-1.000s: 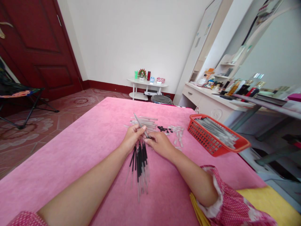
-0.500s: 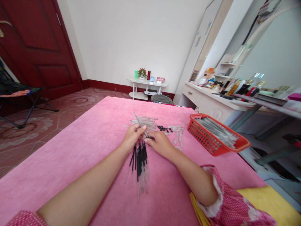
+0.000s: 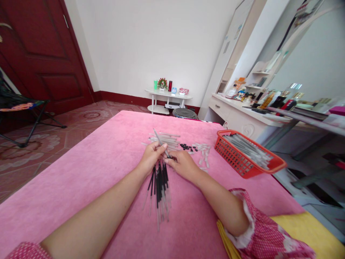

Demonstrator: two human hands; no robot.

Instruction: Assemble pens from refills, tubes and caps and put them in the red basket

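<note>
A slim grey pen (image 3: 157,136) slants between my two hands over the pink cloth. My left hand (image 3: 151,155) is closed round its barrel, thumb on top. The fingers of my right hand (image 3: 181,162) pinch its dark lower end. Just below and partly under the hands, a fan of black-inked pen refills (image 3: 161,181) points toward me. Beyond the hands lie several clear pen barrels (image 3: 169,139). Small black end plugs (image 3: 185,146) are heaped to their right, beside a scatter of translucent pen caps (image 3: 205,154).
An orange plastic basket (image 3: 234,158) filled with finished-looking pens stands at the table's right edge. Pink cloth (image 3: 81,190) covers the table. A folded yellow cloth (image 3: 309,230) lies by my right elbow. A dressing table (image 3: 237,117) stands beyond the right side.
Both hands keep the same grip on the pen, with hardly any motion. The whole view has shifted very slightly.
</note>
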